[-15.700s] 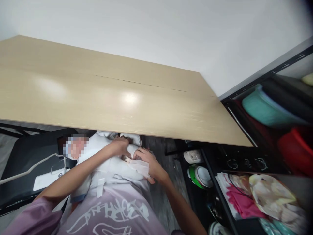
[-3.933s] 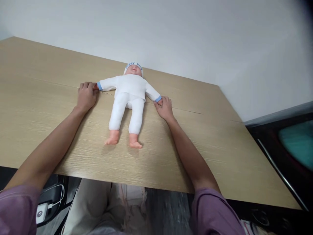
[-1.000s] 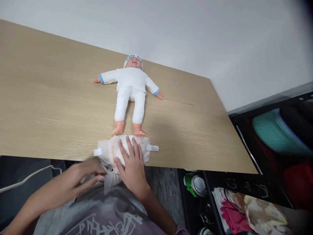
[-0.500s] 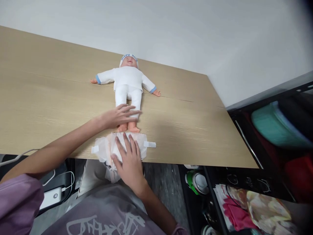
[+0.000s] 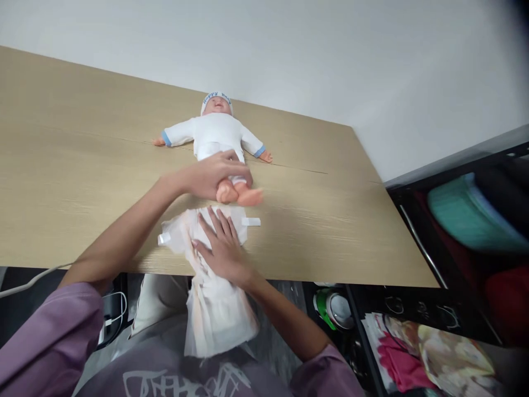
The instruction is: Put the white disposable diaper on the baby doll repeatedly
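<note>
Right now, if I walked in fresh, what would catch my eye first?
Probably the doll in white clothes, lying face up on the tan table, with the left fingers around its lower legs. Next, the diaper below its feet, under the right fingers and hanging over the table's near edge. A pink item stands out at lower right.

At frame centre, the bare left hand (image 5: 218, 175) now clasps together the legs of the white-clothed baby doll (image 5: 217, 130), and the thin white pleated diaper (image 5: 221, 322) now spreads unfolded into the lower centre.

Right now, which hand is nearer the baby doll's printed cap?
Left. The left hand grips the baby doll just above its feet, below the printed cap; the right hand lies on the diaper beyond the feet, farther off.
</note>
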The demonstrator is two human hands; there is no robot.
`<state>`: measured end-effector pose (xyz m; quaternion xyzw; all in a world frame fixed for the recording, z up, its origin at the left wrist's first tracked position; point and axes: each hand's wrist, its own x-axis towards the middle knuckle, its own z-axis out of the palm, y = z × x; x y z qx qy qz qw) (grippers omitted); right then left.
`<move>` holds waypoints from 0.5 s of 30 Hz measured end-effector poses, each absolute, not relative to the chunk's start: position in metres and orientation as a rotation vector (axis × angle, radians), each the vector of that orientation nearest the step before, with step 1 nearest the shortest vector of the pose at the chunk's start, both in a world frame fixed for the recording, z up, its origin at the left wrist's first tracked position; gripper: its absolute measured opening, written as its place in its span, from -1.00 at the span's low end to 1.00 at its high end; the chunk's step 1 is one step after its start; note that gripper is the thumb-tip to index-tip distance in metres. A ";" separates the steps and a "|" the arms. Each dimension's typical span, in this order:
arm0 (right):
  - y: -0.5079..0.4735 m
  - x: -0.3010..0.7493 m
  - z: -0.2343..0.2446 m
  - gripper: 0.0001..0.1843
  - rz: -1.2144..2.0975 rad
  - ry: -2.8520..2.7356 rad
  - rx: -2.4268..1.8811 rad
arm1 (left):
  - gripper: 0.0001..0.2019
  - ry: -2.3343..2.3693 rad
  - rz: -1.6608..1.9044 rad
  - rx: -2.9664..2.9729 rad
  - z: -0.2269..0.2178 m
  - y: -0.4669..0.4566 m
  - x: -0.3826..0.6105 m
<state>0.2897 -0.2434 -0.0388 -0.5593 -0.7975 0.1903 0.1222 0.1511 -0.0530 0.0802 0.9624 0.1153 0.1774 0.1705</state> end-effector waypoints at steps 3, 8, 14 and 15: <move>-0.216 0.286 -0.038 -0.15 0.524 -2.331 -1.678 | -0.59 0.398 0.617 2.624 0.101 -0.040 0.145; -0.161 0.278 -0.045 -0.16 0.463 -2.292 -1.742 | -0.53 0.374 0.770 2.510 0.113 -0.021 0.136; -0.081 0.274 -0.055 -0.16 0.379 -2.225 -1.769 | -0.49 0.377 0.862 2.343 0.120 -0.017 0.129; -0.067 0.274 -0.055 -0.12 0.353 -2.212 -1.777 | -0.49 0.392 0.870 2.324 0.121 -0.016 0.128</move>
